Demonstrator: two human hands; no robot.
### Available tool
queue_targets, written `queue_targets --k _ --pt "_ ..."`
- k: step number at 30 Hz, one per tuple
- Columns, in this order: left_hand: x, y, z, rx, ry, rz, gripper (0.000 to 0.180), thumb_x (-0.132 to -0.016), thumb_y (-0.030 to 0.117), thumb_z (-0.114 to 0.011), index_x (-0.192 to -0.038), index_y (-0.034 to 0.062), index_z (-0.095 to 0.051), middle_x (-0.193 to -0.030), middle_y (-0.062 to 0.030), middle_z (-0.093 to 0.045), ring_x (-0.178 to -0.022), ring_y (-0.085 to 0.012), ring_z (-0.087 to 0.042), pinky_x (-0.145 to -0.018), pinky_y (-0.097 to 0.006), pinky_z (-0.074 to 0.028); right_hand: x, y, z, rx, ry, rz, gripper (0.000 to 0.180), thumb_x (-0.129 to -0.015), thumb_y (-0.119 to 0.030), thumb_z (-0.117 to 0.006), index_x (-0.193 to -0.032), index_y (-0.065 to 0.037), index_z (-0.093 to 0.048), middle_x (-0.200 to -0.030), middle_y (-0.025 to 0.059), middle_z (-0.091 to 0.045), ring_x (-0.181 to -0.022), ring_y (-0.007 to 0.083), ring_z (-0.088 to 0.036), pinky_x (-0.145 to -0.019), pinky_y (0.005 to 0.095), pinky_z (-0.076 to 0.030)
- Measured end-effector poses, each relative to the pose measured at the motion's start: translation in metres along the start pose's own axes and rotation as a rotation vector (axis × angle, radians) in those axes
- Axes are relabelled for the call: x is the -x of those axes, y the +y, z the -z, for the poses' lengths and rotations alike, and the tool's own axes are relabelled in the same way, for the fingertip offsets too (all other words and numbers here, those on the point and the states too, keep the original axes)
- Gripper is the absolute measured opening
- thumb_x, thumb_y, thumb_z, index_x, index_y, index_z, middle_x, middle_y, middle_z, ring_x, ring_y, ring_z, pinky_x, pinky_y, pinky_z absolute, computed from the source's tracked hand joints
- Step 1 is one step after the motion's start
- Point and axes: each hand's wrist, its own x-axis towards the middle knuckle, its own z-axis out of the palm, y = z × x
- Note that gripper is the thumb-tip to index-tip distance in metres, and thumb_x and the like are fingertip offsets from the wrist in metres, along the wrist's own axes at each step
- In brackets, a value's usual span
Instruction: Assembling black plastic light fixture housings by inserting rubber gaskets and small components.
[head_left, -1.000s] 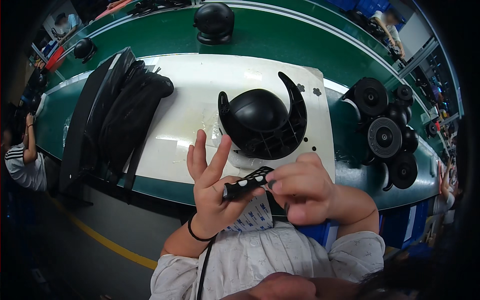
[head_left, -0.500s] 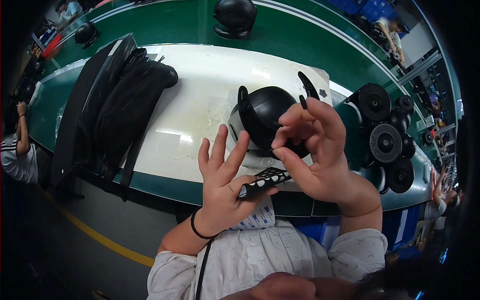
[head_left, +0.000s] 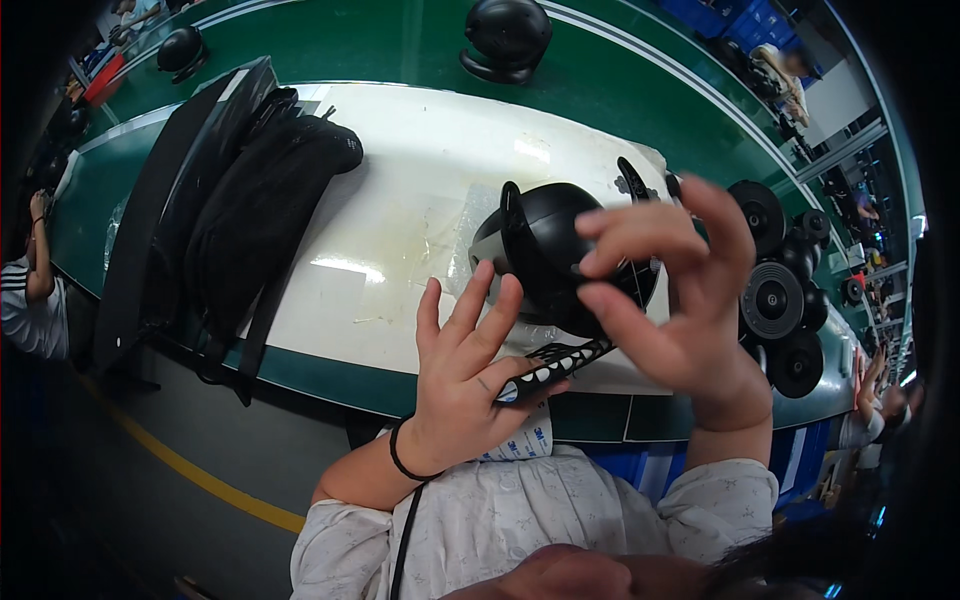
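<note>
My left hand (head_left: 462, 375) holds a narrow black strip (head_left: 550, 375) with white round spots along its side, gripped between thumb and forefinger. Its other fingers are spread upward. Over the strip's far end, my right hand (head_left: 670, 290) is raised with thumb and fingertips in a pinch. Motion blurs it, and I cannot make out what is between the tips. Behind both hands a round glossy black casing (head_left: 550, 220) with upright curved arms rests on clear wrap, partly hidden by the right hand. Under my left hand shows a white sheet with blue print (head_left: 530, 437).
Black fabric bags (head_left: 270, 190) lie at the left of the white tabletop (head_left: 400, 130). Black round parts (head_left: 772, 300) are piled at the right. Beyond runs a green conveyor belt (head_left: 380, 45) carrying another black casing (head_left: 505, 40). Blue bins (head_left: 760, 30) and other people are farther off.
My right hand has moved up and to the right, and its fingers have blurred. The left hand with the strip has shifted slightly right. The view has turned a little.
</note>
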Motion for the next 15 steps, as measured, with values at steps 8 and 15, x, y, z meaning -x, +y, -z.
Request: queue_targets --k 8,15 --pt "0.001 -0.002 0.0 -0.013 -0.016 0.006 0.022 -0.064 0.027 -0.073 -0.068 0.01 -0.061 -0.131 -0.0113 -0.041 -0.123 -0.036 -0.034 -0.097 -0.055 -0.015 -0.035 0.021 -0.014 -0.178 -0.08 -0.303 0.061 -0.079 0.003 -0.053 -0.13 -0.006 -0.022 -0.082 0.0058 -0.054 -0.1 0.0198 -0.052 -0.092 0.0338 -0.035" --pt "0.0 -0.005 -0.001 -0.01 -0.005 -0.002 0.022 -0.064 0.027 -0.073 -0.069 0.01 -0.062 -0.131 -0.0101 -0.042 -0.122 -0.0357 -0.035 -0.097 -0.055 -0.015 -0.027 0.015 -0.015 0.104 -0.072 -0.16 0.059 -0.078 0.002 -0.056 -0.128 -0.003 -0.025 -0.087 0.0088 -0.064 -0.104 0.0201 -0.054 -0.093 0.0343 -0.032"
